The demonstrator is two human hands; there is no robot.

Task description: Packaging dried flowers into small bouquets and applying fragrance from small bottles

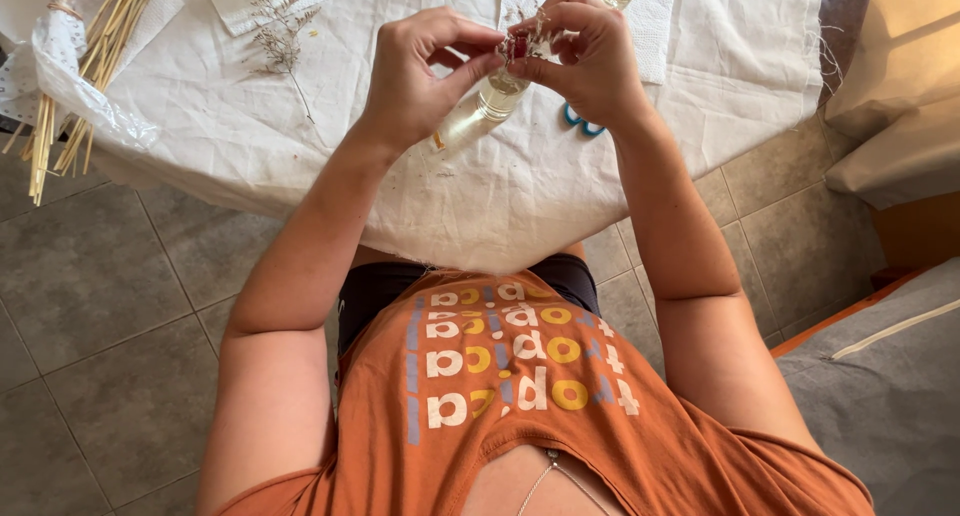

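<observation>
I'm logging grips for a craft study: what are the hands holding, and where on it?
Both hands, left hand and right hand, pinch a small dried sprig between their fingertips above a clear bottle.

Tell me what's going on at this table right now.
A person seated at a table covered with a white cloth holds both hands up over it. The left hand and right hand pinch a small bundle of dried sprigs between the fingertips. Just below lies a small clear glass bottle. A dried sprig and a bundle of straw stalks lie further left.
</observation>
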